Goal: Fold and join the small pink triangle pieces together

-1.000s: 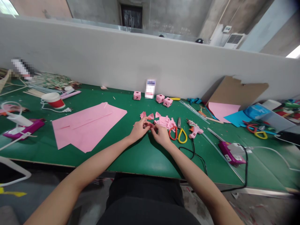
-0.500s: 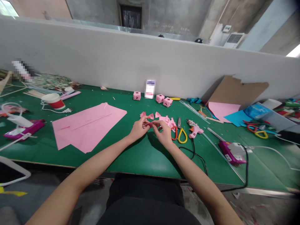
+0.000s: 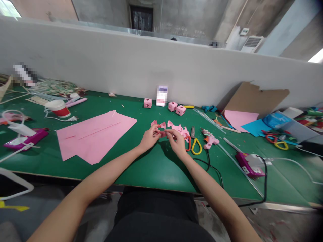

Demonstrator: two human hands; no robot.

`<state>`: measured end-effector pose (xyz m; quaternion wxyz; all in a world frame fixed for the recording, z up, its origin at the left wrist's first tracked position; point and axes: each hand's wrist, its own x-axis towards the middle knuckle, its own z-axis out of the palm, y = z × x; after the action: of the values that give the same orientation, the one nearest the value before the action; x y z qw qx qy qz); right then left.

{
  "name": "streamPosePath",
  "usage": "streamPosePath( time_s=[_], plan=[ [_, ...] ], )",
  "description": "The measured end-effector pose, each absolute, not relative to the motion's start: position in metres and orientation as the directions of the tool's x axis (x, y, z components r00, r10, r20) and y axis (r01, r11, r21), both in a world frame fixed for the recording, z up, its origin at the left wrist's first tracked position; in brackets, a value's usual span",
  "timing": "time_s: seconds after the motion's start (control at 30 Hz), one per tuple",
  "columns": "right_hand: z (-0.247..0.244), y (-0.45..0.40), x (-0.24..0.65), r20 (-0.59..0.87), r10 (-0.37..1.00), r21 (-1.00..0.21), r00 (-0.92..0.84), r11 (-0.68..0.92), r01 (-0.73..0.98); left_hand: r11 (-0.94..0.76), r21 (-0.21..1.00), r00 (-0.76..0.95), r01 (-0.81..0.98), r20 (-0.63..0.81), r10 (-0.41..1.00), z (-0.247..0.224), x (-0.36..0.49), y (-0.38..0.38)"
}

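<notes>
Over the middle of the green table, my left hand (image 3: 149, 138) and my right hand (image 3: 177, 144) meet with closed fingers. Between their fingertips is a small pink paper piece (image 3: 163, 133), largely covered by the fingers. Just beyond the hands lie cut pink paper scraps (image 3: 180, 128) and a few curled pink pieces (image 3: 170, 123). Scissors (image 3: 196, 147) with red and yellow handles rest right of my right hand. A pink glue gun (image 3: 210, 141) lies farther right. Three pink paper cubes (image 3: 147, 103) with dark diamond marks stand near the back.
Large pink paper sheets (image 3: 93, 137) lie on the left, near a red and white cup (image 3: 58, 109) and a purple power strip (image 3: 26, 139). To the right are another purple power strip (image 3: 248, 164), a black cable (image 3: 265, 181), a cardboard piece (image 3: 254, 99) and blue sheets (image 3: 254, 126).
The fingers of my right hand have shifted slightly at the pink paper piece. My left hand stays almost in place, and things on the table lie as before.
</notes>
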<state>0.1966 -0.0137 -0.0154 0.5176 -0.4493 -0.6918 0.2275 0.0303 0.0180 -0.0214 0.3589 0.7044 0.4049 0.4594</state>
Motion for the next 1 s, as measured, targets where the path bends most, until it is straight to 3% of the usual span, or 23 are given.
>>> streamPosePath(
  time_s=[0.17,0.5,1.0],
  plan=[
    [-0.019,-0.011,0.196,0.438,0.898,-0.832,-0.050,0.426,0.355,-0.404,0.883,0.235,0.239,0.351,0.906,-0.022,0.030,0.018],
    [-0.025,-0.005,0.197,0.451,0.892,-0.781,-0.041,0.416,0.466,-0.435,0.865,0.279,0.251,0.366,0.888,-0.018,0.031,0.013],
    [-0.033,-0.003,0.199,0.386,0.921,-0.804,-0.061,0.368,0.467,-0.437,0.868,0.345,0.235,0.346,0.873,-0.021,0.034,0.012]
  ],
)
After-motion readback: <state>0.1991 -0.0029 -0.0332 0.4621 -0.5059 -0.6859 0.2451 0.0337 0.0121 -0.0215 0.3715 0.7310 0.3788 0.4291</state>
